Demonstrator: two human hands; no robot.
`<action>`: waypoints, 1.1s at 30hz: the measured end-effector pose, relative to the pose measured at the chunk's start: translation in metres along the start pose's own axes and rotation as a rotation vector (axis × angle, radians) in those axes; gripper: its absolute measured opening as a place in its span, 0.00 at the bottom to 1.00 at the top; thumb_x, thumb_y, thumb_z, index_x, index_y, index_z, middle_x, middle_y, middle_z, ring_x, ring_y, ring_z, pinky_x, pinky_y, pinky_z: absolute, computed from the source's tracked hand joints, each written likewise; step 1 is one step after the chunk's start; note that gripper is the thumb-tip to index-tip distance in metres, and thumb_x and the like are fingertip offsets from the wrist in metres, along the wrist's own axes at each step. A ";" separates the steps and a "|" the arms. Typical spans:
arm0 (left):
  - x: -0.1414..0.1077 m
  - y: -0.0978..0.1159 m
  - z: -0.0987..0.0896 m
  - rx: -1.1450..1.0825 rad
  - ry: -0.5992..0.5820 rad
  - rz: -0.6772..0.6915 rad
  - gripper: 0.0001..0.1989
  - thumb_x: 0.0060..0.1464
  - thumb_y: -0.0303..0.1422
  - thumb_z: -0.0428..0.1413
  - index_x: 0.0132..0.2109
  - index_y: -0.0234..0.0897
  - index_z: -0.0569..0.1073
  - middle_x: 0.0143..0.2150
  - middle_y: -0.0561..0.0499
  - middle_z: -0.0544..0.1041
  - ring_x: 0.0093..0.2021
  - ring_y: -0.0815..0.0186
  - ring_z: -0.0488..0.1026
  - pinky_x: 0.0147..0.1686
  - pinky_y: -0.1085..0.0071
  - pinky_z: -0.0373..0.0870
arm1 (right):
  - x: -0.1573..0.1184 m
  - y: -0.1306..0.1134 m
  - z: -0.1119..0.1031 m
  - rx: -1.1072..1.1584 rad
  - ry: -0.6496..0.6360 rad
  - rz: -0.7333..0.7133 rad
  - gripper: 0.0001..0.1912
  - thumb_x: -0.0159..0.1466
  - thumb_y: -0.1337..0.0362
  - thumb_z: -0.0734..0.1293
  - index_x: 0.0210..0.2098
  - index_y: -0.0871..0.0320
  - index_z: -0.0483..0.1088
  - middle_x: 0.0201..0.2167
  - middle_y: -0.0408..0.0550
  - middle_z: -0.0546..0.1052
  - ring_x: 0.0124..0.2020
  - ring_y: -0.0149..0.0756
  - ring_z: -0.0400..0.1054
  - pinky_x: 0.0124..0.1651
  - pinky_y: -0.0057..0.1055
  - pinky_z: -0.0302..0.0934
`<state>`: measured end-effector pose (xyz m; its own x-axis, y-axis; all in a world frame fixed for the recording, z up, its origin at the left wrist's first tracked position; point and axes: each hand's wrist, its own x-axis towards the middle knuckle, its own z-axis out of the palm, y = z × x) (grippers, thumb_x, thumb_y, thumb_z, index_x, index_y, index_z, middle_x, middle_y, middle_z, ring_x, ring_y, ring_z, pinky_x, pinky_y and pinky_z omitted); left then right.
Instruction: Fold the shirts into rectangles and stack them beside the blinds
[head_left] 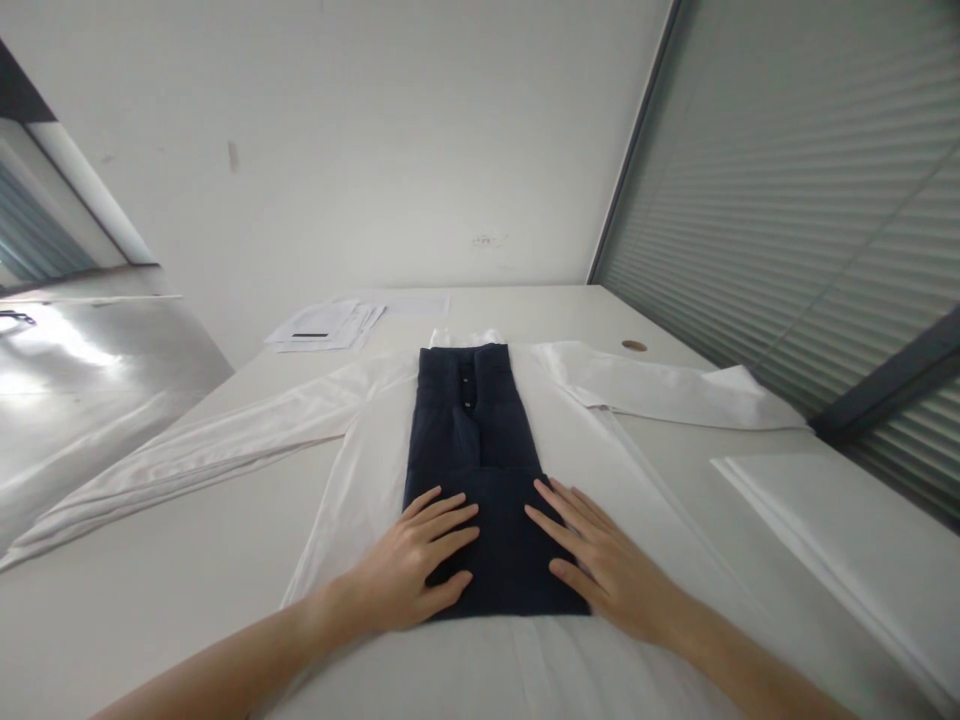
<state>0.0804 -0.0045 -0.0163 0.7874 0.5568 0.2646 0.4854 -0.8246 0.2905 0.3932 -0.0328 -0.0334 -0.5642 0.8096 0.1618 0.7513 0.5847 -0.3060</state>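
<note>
Dark navy trousers (511,540), folded into a narrow stack, lie down the middle of a white long-sleeved shirt (375,440). Their waistband end, with a fly opening and small buttons, points away from me; the near part is folded over flat. My left hand (420,555) rests palm down on the left side of the fold, fingers spread. On the right side of the fold lies my right hand (589,550), also palm down with its fingers apart. The shirt's sleeves stretch out to both sides. The trousers cover the middle of its front.
The white table (247,560) reaches back to a white wall. Loose papers (330,325) lie at its back left, and a round cable hole (634,345) is at the back right. A flat white sheet or board (862,530) lies at right, beside blinds (810,220).
</note>
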 end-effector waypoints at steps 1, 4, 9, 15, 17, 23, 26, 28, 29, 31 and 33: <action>0.000 0.001 -0.001 0.001 -0.004 -0.003 0.22 0.61 0.35 0.55 0.61 0.40 0.70 0.65 0.44 0.69 0.67 0.53 0.63 0.67 0.47 0.56 | 0.000 0.000 0.000 -0.001 0.002 -0.001 0.31 0.72 0.49 0.58 0.71 0.45 0.48 0.73 0.46 0.45 0.73 0.47 0.38 0.71 0.54 0.42; 0.006 0.000 -0.007 0.005 -0.020 0.008 0.19 0.62 0.37 0.54 0.59 0.40 0.72 0.62 0.45 0.72 0.63 0.54 0.68 0.63 0.50 0.62 | 0.000 -0.001 0.000 -0.020 -0.003 0.006 0.31 0.72 0.49 0.58 0.71 0.45 0.49 0.73 0.46 0.46 0.73 0.47 0.39 0.71 0.54 0.43; 0.051 -0.027 -0.026 0.068 0.059 0.023 0.16 0.67 0.39 0.49 0.55 0.41 0.74 0.54 0.46 0.77 0.57 0.57 0.72 0.58 0.57 0.67 | 0.001 0.000 0.002 -0.033 0.002 0.002 0.29 0.72 0.50 0.58 0.71 0.46 0.51 0.73 0.47 0.48 0.73 0.47 0.41 0.71 0.54 0.43; 0.157 -0.108 -0.031 0.283 0.156 -0.098 0.20 0.69 0.42 0.46 0.60 0.38 0.70 0.63 0.43 0.68 0.63 0.56 0.65 0.62 0.57 0.61 | 0.001 0.001 0.003 -0.031 -0.012 0.005 0.30 0.72 0.50 0.58 0.71 0.45 0.50 0.73 0.46 0.48 0.73 0.48 0.40 0.70 0.55 0.44; 0.190 -0.136 -0.028 0.369 0.136 -0.191 0.21 0.69 0.42 0.45 0.61 0.36 0.68 0.63 0.41 0.68 0.63 0.56 0.64 0.61 0.59 0.60 | 0.001 0.001 0.002 -0.031 -0.018 0.006 0.30 0.72 0.50 0.58 0.71 0.45 0.49 0.73 0.47 0.48 0.73 0.49 0.40 0.70 0.56 0.44; 0.238 -0.198 -0.010 0.463 0.025 -0.299 0.18 0.69 0.32 0.43 0.60 0.40 0.70 0.63 0.38 0.67 0.62 0.52 0.64 0.58 0.52 0.60 | 0.000 0.002 0.002 -0.003 -0.013 0.001 0.32 0.71 0.50 0.59 0.71 0.43 0.47 0.73 0.45 0.47 0.72 0.50 0.43 0.70 0.56 0.45; 0.243 -0.216 0.004 0.480 0.014 -0.342 0.19 0.69 0.32 0.44 0.62 0.41 0.68 0.65 0.38 0.65 0.63 0.49 0.62 0.59 0.47 0.56 | 0.001 0.002 0.003 0.002 -0.005 0.003 0.32 0.71 0.50 0.59 0.72 0.43 0.46 0.73 0.45 0.47 0.72 0.51 0.44 0.70 0.56 0.45; 0.245 -0.224 0.012 0.491 0.037 -0.387 0.20 0.69 0.37 0.43 0.63 0.37 0.65 0.64 0.35 0.66 0.63 0.48 0.62 0.61 0.45 0.53 | 0.002 0.002 0.003 0.001 -0.002 0.007 0.32 0.71 0.50 0.59 0.72 0.43 0.47 0.73 0.45 0.47 0.72 0.51 0.44 0.70 0.56 0.46; 0.246 -0.226 0.014 0.497 0.053 -0.410 0.23 0.70 0.40 0.42 0.64 0.34 0.64 0.63 0.33 0.66 0.63 0.47 0.62 0.61 0.44 0.51 | 0.002 0.002 0.003 0.001 -0.003 0.009 0.32 0.71 0.50 0.59 0.72 0.43 0.47 0.73 0.45 0.47 0.72 0.51 0.44 0.70 0.56 0.46; 0.248 -0.227 0.016 0.510 0.086 -0.446 0.28 0.69 0.46 0.42 0.65 0.29 0.62 0.62 0.30 0.67 0.63 0.45 0.61 0.62 0.45 0.48 | 0.001 0.002 0.004 0.000 -0.003 0.015 0.32 0.71 0.50 0.59 0.71 0.43 0.48 0.73 0.45 0.47 0.72 0.51 0.44 0.70 0.57 0.46; 0.251 -0.224 0.013 0.523 0.115 -0.457 0.32 0.67 0.50 0.43 0.63 0.26 0.62 0.63 0.28 0.65 0.65 0.44 0.59 0.63 0.46 0.45 | 0.001 0.001 0.004 -0.003 -0.006 0.018 0.31 0.71 0.50 0.59 0.71 0.43 0.48 0.73 0.44 0.47 0.72 0.52 0.44 0.70 0.57 0.46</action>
<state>0.1740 0.3183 -0.0272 0.4301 0.8421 0.3253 0.8997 -0.4296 -0.0774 0.3922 -0.0313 -0.0374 -0.5522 0.8200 0.1507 0.7628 0.5699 -0.3056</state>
